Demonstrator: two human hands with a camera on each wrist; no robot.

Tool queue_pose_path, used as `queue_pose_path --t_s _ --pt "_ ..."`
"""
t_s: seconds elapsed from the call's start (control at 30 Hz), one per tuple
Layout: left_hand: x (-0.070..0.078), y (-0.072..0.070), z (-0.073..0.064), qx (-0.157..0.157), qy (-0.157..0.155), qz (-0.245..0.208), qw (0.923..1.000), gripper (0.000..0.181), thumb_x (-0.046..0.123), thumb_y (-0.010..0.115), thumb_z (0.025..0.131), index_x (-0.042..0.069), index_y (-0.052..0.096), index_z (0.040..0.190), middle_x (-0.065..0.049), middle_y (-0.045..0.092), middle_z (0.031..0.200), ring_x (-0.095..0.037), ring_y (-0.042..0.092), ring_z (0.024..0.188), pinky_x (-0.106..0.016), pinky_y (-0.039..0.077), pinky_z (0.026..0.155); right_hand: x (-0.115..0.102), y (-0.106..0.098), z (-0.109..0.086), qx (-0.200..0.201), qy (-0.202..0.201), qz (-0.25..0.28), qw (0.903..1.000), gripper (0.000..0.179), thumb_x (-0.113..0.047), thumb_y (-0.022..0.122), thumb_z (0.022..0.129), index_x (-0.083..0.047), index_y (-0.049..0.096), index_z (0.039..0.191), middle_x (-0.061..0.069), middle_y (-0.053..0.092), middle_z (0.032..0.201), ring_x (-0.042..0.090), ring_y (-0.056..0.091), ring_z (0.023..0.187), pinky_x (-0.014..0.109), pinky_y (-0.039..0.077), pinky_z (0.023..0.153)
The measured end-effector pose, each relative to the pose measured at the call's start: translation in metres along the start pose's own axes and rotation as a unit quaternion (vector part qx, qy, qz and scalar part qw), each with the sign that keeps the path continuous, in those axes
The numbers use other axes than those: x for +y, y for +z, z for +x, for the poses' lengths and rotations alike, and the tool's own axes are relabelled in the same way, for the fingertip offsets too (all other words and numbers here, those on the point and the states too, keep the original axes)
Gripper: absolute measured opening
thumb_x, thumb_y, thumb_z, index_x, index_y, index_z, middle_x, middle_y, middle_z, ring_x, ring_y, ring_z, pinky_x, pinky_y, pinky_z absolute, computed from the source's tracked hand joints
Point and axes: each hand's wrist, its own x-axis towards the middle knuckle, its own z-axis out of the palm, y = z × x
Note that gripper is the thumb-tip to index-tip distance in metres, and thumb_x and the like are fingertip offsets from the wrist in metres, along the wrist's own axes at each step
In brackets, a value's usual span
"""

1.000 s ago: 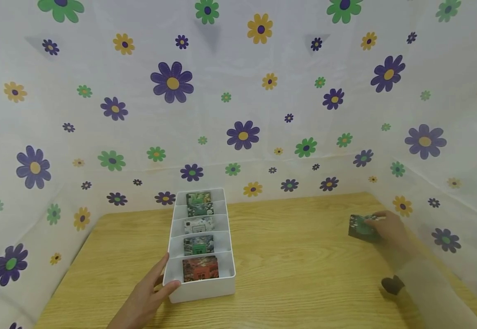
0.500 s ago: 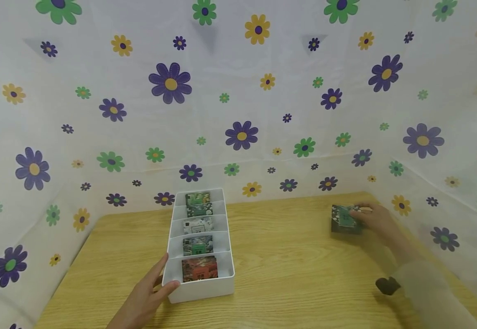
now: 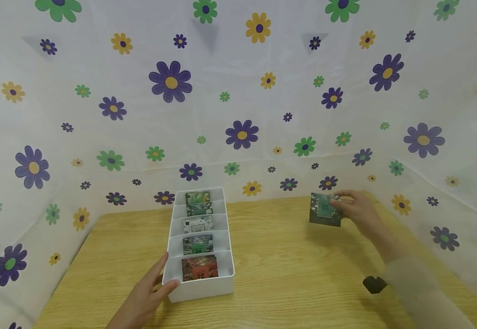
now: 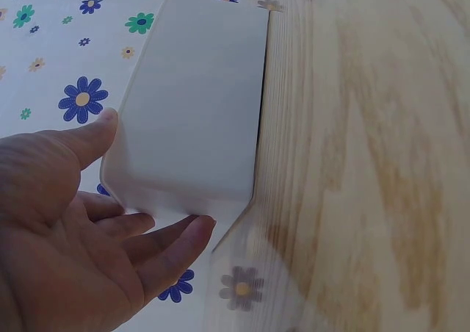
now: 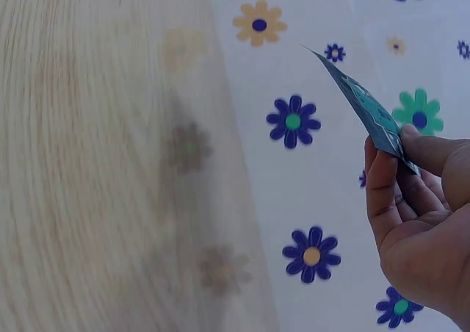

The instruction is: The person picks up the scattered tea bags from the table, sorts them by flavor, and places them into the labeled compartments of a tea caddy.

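Observation:
In the head view my right hand (image 3: 359,212) pinches a thin square packet (image 3: 322,212) by its right edge, raised above the table's far right part. The packet has a teal label on a dark floral print, and the right wrist view shows it tilted between thumb and fingers (image 5: 382,189). My left hand (image 3: 145,292) holds the near left corner of a long white divided box (image 3: 201,290), thumb on the front wall, fingers along the left side. Its compartments contain a red packet (image 3: 200,268), a green-labelled packet (image 3: 198,245), a white packet (image 3: 198,224) and others farther back.
The box stands on a wooden table (image 3: 275,283), left of centre. A white flowered sheet (image 3: 205,114) rises behind the table and along both sides. A dark object (image 3: 374,284) hangs by the right sleeve (image 3: 417,283).
My right hand has moved left with the packet, whose labelled face has turned more toward the head camera. The left hand and the box have stayed put.

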Motion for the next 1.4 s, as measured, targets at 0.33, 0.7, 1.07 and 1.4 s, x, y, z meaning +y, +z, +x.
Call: queue_pose_path --t_s 0.33,0.7,1.07,1.4 --pt "0.0 0.0 0.0 -0.001 0.001 -0.005 1.0 0.084 0.032 0.065 0.104 0.0 0.015 0.164 -0.03 0.019 0.166 -0.053 0.046 0.136 -0.056 0.052 0.1 -0.034 0.028 -0.001 -0.017 -0.021 -0.028 0.9992 0.056 -0.029 0.067 0.104 0.006 0.049 0.144 0.034 0.053 0.144 0.043 0.059 0.125 0.027 0.056 0.085" --pt "-0.001 -0.001 0.0 -0.003 0.002 -0.009 1.0 0.085 0.031 0.065 0.104 -0.001 0.015 0.164 -0.03 0.018 0.165 -0.054 0.044 0.137 -0.056 0.052 0.1 -0.065 0.069 0.009 -0.042 -0.07 0.006 0.9966 0.043 -0.019 0.067 0.103 0.006 0.053 0.136 0.033 0.044 0.153 0.051 0.042 0.14 0.058 0.051 0.1" --pt "0.001 -0.001 0.002 -0.002 -0.004 0.002 1.0 0.085 0.033 0.065 0.103 0.001 0.015 0.165 -0.028 0.02 0.166 -0.053 0.045 0.137 -0.059 0.05 0.102 -0.088 0.127 0.036 -0.06 -0.113 0.073 0.9891 0.038 -0.012 0.066 0.102 0.007 0.055 0.134 0.016 0.066 0.095 0.019 0.061 0.082 0.031 0.057 0.069" --pt "0.001 -0.001 0.001 0.001 -0.004 -0.007 1.0 0.084 0.032 0.065 0.103 0.001 0.016 0.164 -0.03 0.022 0.165 -0.052 0.046 0.136 -0.056 0.052 0.1 -0.106 0.175 0.055 -0.062 -0.089 0.083 0.9906 0.032 -0.014 0.067 0.103 0.001 0.06 0.13 0.021 0.069 0.122 0.026 0.07 0.089 0.04 0.058 0.083"
